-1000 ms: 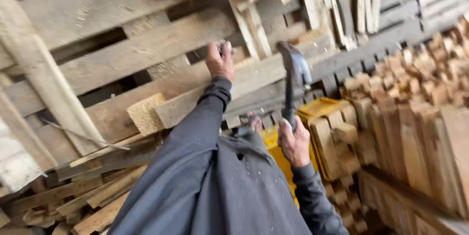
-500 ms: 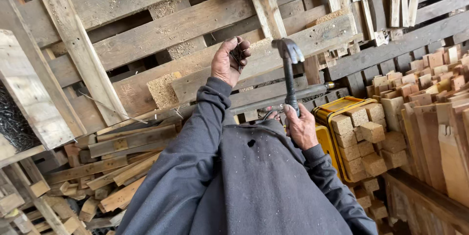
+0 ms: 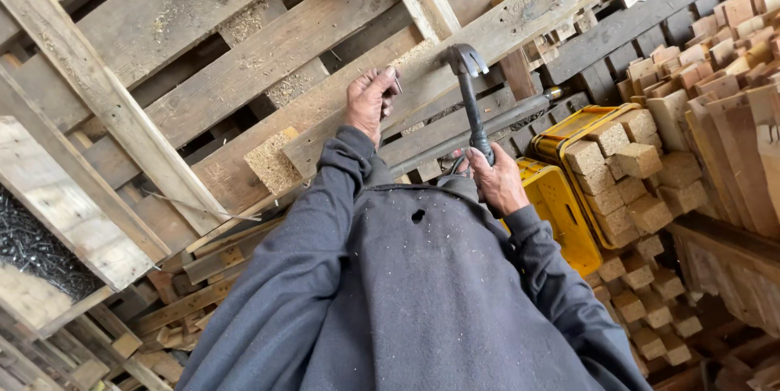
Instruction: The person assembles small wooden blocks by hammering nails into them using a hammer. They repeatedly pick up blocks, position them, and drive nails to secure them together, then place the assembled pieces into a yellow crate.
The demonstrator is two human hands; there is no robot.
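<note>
My right hand (image 3: 497, 180) grips the black handle of a claw hammer (image 3: 467, 86), its steel head raised over a pallet board (image 3: 455, 42). My left hand (image 3: 370, 103) rests on that same board a little left of the hammer head, fingers pinched together on what looks like a small nail. The board lies across a wooden pallet (image 3: 244, 74) with pressed-chip blocks (image 3: 272, 159) between its slats. Both arms wear dark grey sleeves.
Yellow plastic crates (image 3: 561, 204) with several chip blocks stand to the right. Stacked wooden boards (image 3: 731, 115) fill the far right. A long metal bar (image 3: 487, 123) lies across the pallet. Loose wood scraps (image 3: 187, 293) and more pallet parts sit at the lower left.
The view has swung so the pallet sits more central. My right hand has brought the hammer closer to my left hand, which stays on the board.
</note>
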